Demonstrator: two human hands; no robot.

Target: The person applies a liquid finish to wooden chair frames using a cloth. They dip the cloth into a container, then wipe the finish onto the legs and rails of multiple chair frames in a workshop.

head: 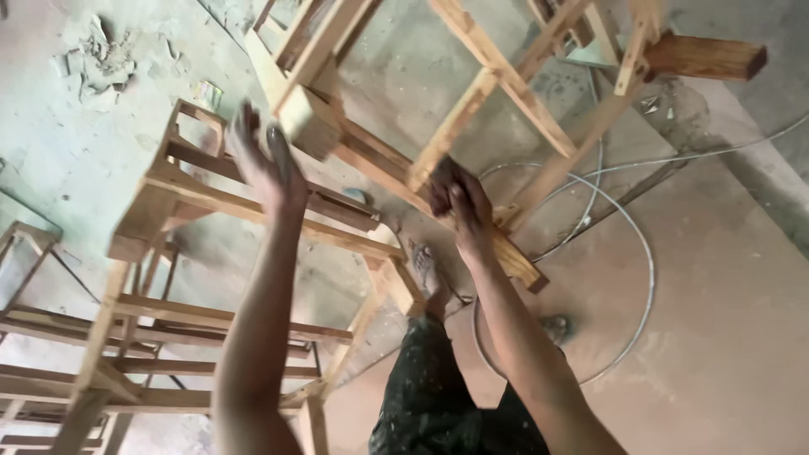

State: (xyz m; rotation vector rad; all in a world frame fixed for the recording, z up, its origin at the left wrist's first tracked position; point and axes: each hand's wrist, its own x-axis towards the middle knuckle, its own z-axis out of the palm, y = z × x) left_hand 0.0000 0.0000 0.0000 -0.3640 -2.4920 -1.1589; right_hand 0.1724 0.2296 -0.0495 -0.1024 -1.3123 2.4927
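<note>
Overhead, right hand (459, 202) grips wooden frame (497, 76); left hand (265, 164) spread beside it

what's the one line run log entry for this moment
left hand: open, raised near wooden frame block end | right hand: gripping frame rail | below: second wooden frame, cable, floor

Only one camera ran, strapped to my head. It looked steeply down past my raised forearms to the floor (725, 337) and my foot (428, 271), tilted somewhat, so the floor ran askew. It sat close: my left hand (265, 164) and right hand (459, 202) filled the middle, slightly blurred, with the wooden frame (506, 76) crossing the top. No second view shared the scene.
</note>
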